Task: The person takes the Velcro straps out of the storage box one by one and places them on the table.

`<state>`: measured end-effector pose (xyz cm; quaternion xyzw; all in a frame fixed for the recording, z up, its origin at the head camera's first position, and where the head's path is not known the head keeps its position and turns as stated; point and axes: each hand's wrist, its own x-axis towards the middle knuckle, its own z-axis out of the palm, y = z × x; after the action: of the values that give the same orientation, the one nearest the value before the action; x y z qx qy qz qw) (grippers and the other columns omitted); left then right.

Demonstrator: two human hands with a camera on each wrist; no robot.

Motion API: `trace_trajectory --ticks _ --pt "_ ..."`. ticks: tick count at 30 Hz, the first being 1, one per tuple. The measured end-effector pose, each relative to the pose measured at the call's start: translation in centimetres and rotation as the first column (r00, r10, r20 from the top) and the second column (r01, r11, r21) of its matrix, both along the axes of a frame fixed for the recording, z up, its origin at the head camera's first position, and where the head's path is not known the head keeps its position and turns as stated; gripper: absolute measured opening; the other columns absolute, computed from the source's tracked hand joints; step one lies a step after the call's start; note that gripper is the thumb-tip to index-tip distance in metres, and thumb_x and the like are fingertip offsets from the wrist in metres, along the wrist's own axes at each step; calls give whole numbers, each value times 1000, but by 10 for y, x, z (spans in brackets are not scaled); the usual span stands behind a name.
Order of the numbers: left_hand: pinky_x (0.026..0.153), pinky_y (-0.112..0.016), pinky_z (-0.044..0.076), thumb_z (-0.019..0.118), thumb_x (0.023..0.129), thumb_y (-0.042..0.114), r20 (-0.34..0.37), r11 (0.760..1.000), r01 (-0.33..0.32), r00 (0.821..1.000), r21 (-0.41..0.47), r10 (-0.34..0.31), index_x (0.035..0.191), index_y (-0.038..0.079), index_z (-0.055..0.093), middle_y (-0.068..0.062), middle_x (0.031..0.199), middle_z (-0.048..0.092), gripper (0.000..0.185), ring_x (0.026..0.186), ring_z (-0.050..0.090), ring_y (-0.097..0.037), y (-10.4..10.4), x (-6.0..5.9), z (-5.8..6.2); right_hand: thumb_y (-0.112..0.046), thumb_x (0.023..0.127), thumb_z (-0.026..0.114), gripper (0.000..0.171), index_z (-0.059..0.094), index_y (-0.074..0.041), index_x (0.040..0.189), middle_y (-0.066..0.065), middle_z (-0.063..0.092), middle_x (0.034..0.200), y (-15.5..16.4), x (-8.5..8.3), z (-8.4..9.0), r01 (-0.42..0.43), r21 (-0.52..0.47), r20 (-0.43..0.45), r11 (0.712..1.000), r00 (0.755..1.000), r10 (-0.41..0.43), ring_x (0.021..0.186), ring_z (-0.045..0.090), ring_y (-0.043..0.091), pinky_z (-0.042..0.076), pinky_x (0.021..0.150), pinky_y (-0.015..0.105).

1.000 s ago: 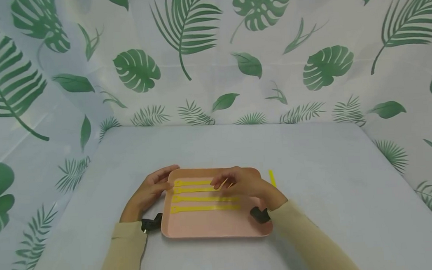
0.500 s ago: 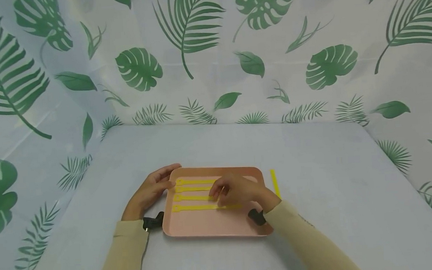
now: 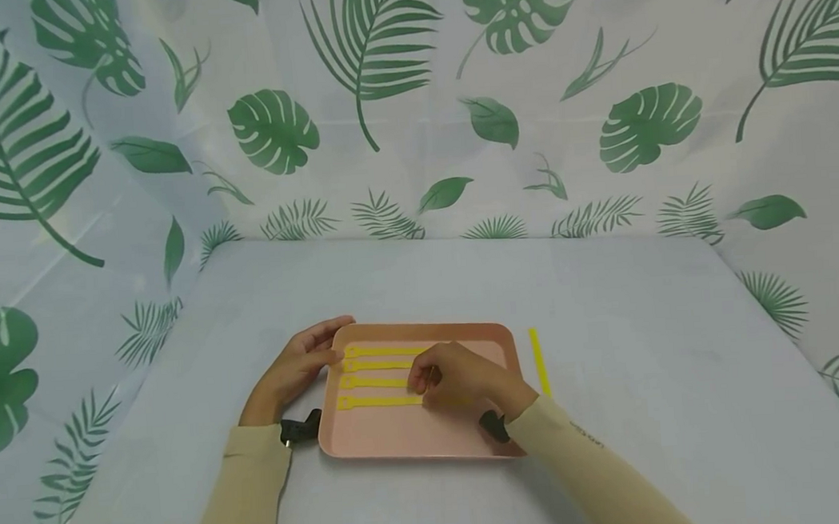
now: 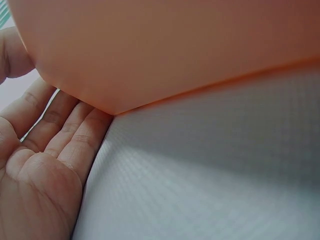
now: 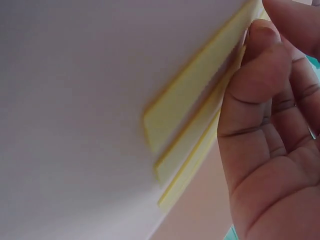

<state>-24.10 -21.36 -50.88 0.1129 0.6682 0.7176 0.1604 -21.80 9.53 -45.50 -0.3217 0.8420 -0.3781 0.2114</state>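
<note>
A pink tray lies on the table with several flat yellow strips in it, side by side. Each has a wider, holed head at its left end, much like a cable tie. My left hand holds the tray's far left corner, thumb at the rim and fingers along the outer wall. Over the strips' right part is my right hand, fingers bent down and thumb tip close to the lowest strip. In the right wrist view, strip ends run up towards the fingertips; I cannot tell whether they pinch one.
Another yellow strip lies on the white table, just right of the tray. Dark wrist mounts sit at both wrists. A leaf-printed cloth stands behind the table and along its sides.
My right hand has moved down across the strips, from the upper ones to the lowest, and its fingers have drawn closer together. The left hand stays at the tray's corner.
</note>
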Motion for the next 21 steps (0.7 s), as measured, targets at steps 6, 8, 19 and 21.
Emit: trace_trajectory --ticks 6,8,19,21 --pt "110 -20 50 63 94 -9 -6 1000 5 1000 -2 -5 162 -13 35 -30 168 38 74 133 59 -7 0 -1 0 17 81 70 26 76 -7 89 -3 68 84 -3 3 1 22 29 -10 999 1000 -21 79 58 8 53 76 23" --pt "110 -21 50 63 94 -8 -6 1000 5 1000 -6 -5 162 -12 35 -30 167 38 73 134 59 -9 0 -1 0 17 81 70 25 76 -7 88 -3 67 83 -3 3 1 20 31 -17 999 1000 -20 79 58 9 53 75 23" --pt "111 -21 49 63 94 -8 -6 1000 -2 1000 -22 2 162 -12 36 -29 168 38 74 138 57 -12 -1 0 0 13 83 68 24 76 -10 87 -7 63 79 -5 3 0 28 45 23 999 999 -29 77 56 8 50 74 22" --pt "111 -21 49 62 93 -8 -9 1000 0 1000 -23 0 162 -12 36 -30 168 37 74 137 57 -11 -1 0 0 13 85 69 24 76 -10 88 -8 63 80 -4 3 -1 20 43 30 999 999 -21 77 56 7 50 74 23"
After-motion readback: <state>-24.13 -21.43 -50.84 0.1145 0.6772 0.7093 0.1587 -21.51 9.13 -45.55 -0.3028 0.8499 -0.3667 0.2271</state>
